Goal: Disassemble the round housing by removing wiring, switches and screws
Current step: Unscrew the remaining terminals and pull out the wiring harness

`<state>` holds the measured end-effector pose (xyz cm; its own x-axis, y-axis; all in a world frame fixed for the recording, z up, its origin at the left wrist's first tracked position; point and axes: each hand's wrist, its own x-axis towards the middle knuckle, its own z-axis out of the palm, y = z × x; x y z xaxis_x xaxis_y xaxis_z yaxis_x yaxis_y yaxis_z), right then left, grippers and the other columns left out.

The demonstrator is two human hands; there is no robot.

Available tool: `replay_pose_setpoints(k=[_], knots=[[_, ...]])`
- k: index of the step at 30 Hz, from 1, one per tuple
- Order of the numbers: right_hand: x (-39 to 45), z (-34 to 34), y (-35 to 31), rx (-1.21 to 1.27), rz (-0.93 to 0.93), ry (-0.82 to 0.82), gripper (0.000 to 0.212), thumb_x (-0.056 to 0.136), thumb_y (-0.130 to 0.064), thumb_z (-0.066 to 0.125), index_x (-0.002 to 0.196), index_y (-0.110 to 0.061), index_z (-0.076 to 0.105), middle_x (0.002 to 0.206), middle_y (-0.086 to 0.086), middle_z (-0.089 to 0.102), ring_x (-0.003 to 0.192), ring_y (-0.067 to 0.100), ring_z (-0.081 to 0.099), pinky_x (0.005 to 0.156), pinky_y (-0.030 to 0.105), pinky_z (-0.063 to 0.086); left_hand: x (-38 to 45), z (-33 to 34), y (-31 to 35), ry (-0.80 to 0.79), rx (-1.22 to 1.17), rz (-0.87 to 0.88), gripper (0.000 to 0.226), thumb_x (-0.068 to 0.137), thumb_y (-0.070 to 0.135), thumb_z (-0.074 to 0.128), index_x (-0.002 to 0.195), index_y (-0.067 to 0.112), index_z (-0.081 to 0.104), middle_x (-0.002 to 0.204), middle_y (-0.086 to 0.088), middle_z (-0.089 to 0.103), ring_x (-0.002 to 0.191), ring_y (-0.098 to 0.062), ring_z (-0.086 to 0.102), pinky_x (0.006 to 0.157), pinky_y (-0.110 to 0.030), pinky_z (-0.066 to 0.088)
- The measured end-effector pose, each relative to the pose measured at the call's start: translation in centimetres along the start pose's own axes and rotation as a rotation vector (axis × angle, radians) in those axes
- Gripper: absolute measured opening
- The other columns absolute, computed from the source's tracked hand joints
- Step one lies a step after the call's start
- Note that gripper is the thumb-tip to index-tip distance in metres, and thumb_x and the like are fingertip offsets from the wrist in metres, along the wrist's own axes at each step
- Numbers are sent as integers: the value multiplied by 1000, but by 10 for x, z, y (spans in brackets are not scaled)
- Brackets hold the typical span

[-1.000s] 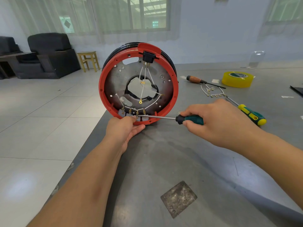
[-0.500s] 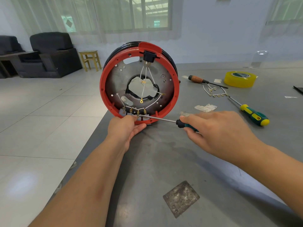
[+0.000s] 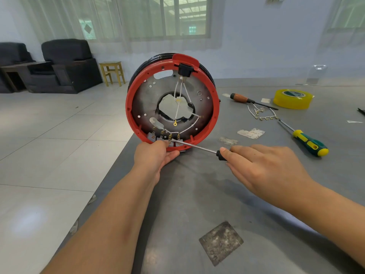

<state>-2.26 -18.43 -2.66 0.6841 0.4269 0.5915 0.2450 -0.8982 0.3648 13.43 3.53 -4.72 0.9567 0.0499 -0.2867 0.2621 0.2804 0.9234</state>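
The left hand [image 3: 156, 155] holds the round housing [image 3: 172, 103] steady. The right hand [image 3: 264, 165] holds the screwdriver [image 3: 195, 147]; keep its tip straight on the screw.

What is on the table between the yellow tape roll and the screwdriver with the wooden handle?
In the head view, a small pale scrap lies on the grey table between the yellow tape roll and the wooden-handled screwdriver. What it is cannot be told.
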Motion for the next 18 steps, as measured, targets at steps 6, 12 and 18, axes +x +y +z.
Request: replay_pose_setpoints(k=[6,12,18], knots=[[0,5,-3,85,56,31,27,97,-25,59,119,-17,73,100,-2,77,76,29,74,45,34,51,0,-1,0,3,-13,6,23,100,-3,61,123,-6,60,109,-23,74,77,-30,80,61,-27,63],[-2,-1,-7,201,169,-13,28,89,-27,72,116,-23,74,95,-7,77,71,25,73,45,33,51,0,-1,-1,-1,-5,15,23,100,-3,61,123,-5,60,108,-24,74,77,-30,80,60,-27,63],[-4,-2,-6,384,346,-103,30,92,-41,59,120,-35,68,91,-15,74,71,20,65,57,33,51,1,-2,-1,1,-10,9,19,101,-2,61,120,-4,61,102,-23,76,74,-29,80,57,-25,61]])
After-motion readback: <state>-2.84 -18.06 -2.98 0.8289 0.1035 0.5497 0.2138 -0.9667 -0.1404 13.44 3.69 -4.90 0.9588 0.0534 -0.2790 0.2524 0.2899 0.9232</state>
